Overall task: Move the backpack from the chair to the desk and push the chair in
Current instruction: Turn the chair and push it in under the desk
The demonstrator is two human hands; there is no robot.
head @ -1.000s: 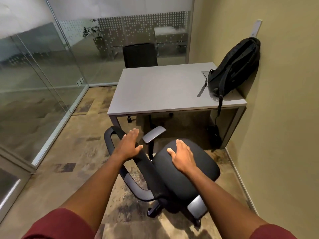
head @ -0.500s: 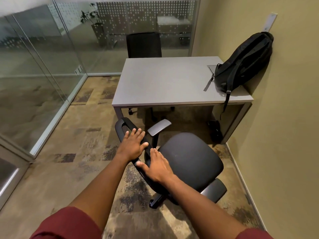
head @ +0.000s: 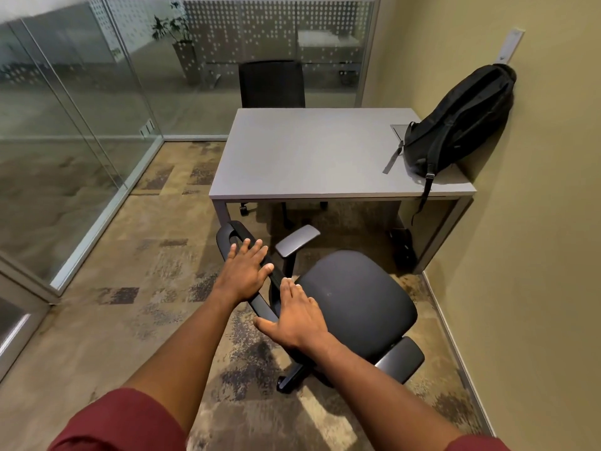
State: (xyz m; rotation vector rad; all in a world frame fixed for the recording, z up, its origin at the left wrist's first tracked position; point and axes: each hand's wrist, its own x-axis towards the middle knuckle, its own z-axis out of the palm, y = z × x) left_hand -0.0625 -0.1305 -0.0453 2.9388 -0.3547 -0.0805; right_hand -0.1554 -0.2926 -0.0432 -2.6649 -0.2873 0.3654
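Note:
The black backpack [head: 455, 125] stands on the grey desk [head: 309, 157] at its right end, leaning against the wall, one strap hanging over the front edge. The black office chair [head: 354, 297] stands on the carpet in front of the desk, its seat turned to the right and its backrest toward me. My left hand [head: 245, 271] lies flat on the top edge of the backrest, fingers spread. My right hand [head: 297, 317] rests flat on the backrest's nearer part, beside the seat. Neither hand is closed around the frame.
A second black chair [head: 271, 84] stands behind the desk. Glass partitions [head: 74, 141] run along the left and back. The beige wall [head: 536, 255] is close on the right. A dark object [head: 401, 245] lies on the floor under the desk's right side.
My right hand has moved from the seat cushion to the backrest, next to my left hand. The chair has swung, its seat now pointing right, and my view has pulled back.

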